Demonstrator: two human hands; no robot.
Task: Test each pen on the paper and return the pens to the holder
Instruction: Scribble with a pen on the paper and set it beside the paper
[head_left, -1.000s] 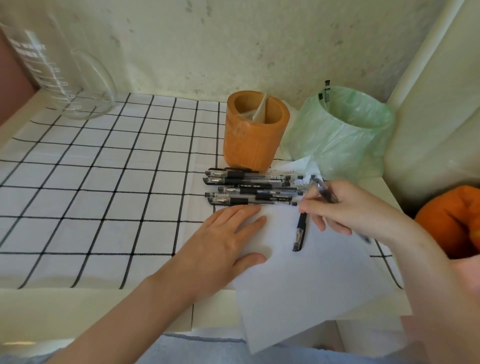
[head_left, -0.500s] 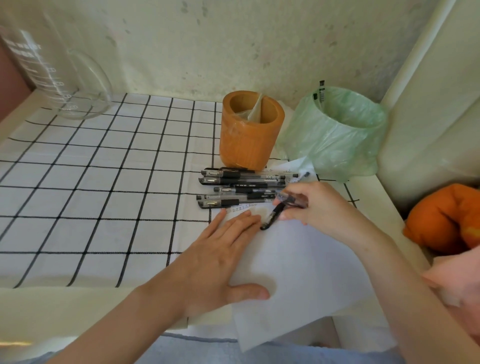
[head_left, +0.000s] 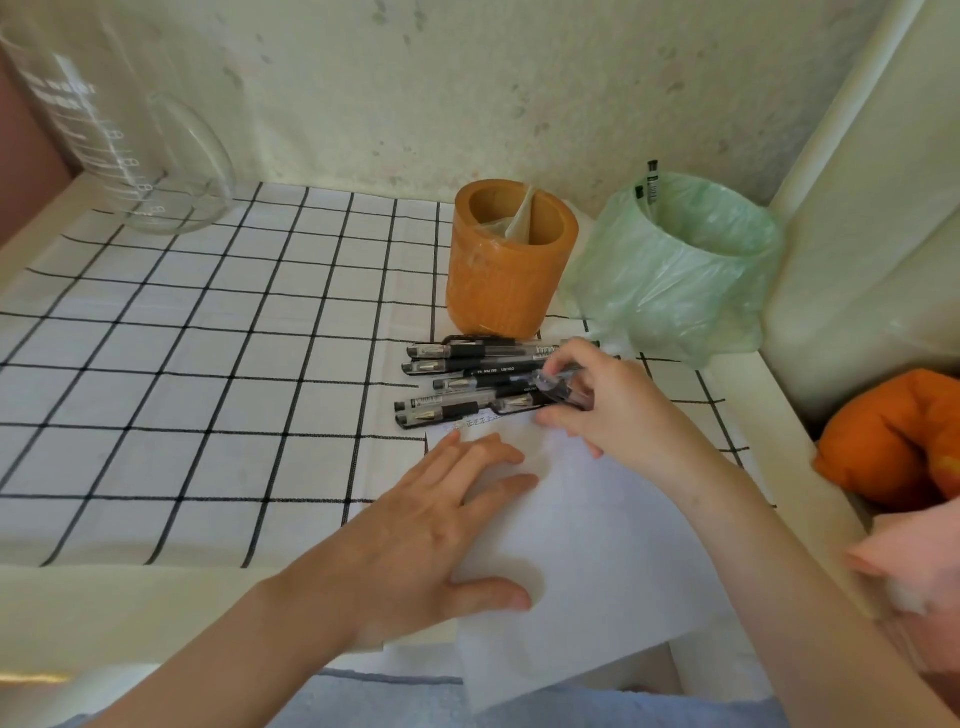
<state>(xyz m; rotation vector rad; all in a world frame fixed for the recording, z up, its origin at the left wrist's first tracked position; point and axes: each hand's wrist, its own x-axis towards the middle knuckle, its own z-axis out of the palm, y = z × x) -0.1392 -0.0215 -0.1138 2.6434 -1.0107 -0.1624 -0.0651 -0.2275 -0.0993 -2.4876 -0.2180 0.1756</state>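
The right hand (head_left: 597, 410) is curled round a pen (head_left: 553, 387), pinching its clear barrel between thumb and fingers. The dark end slants down and left toward the top edge of the paper (head_left: 597, 545), but I cannot tell whether the tip actually touches the sheet. The left hand (head_left: 441, 525) lies flat with straight fingers, pressing the left side of the paper onto the worktop (head_left: 104, 597). The pen should be light, stiff and smooth, and round enough to roll, so I'd hold it low, on the dark grip section near the tip. The paper is thin and limp, and its near corner hangs over the worktop's front edge — without that flat hand it would likely slide under a stroke. A few small marks (head_left: 470, 423) show close to its top edge. Just beyond that edge lies a row of pens (head_left: 467, 379), side by side and touching, with clear barrels, black grips and metal tips pointing left. Behind them stands the holder (head_left: 511, 270), an orange cylinder with a pale divider inside; no pen shows above its rim. All of this rests on a checked cloth (head_left: 182, 364).
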